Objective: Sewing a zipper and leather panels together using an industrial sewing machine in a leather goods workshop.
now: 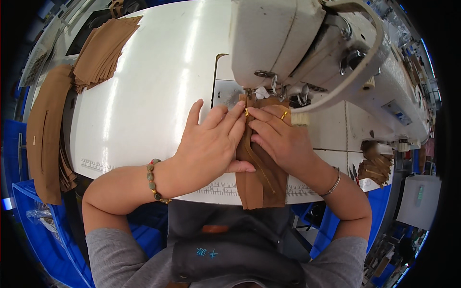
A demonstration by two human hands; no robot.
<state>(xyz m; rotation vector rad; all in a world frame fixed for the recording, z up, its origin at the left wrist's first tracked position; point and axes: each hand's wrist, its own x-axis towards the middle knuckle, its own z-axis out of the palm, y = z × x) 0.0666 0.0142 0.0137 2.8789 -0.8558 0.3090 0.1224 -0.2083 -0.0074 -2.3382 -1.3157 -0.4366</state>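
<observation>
A brown fabric piece (254, 196) lies under the needle area of a white sewing machine (269, 38) and hangs slightly over the table's near edge. Along it runs a brown zipper (259, 165), its near end loose and curving to the right. My left hand (204, 141) rests with fingers spread, its fingertips on the fabric just left of the zipper, close to the presser foot (248, 92). From the right, my right hand (283, 141) closes its bent fingers on the zipper beside a small gold-coloured slider. The fingers partly hide the stitching spot.
A stack of brown fabric pieces (103, 50) sits at the far left of the white table (144, 105). Longer brown pieces (45, 134) hang over the left edge. Brown zippers (377, 165) are bunched at the right, and a blue bin (43, 240) stands lower left.
</observation>
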